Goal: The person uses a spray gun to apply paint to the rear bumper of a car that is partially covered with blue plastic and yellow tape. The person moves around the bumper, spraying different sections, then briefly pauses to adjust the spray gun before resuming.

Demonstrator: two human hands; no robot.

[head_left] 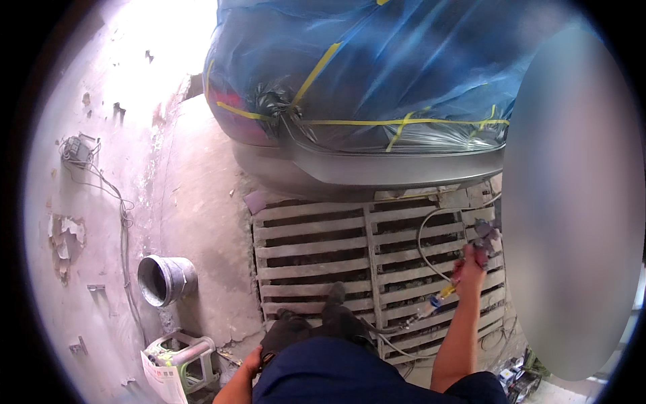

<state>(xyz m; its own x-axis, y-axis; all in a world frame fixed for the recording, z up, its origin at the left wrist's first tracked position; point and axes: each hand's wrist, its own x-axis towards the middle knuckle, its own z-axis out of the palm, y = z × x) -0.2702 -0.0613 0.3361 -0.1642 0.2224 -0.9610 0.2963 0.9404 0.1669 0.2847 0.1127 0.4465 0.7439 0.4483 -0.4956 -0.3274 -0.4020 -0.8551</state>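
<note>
My right hand (469, 269) is wrapped round a spray gun (482, 237) held out to the right above the slatted floor grate. From its handle hang a yellow and clear fitting (441, 296) and a grey air hose (420, 239). My left hand (252, 361) is low beside my thigh, with its fingers mostly hidden. In front stands a car's rear end, its grey bumper (397, 168) bare. Above the bumper, blue plastic film (417, 67) covers the body, fixed with yellow masking tape (315, 75).
The floor grate (309, 246) has open slots under my feet. Along the left wall lie a metal bucket (168, 279) on its side, a green and white step stool (185, 360) and loose cables (125, 236). A blurred patch covers the right side.
</note>
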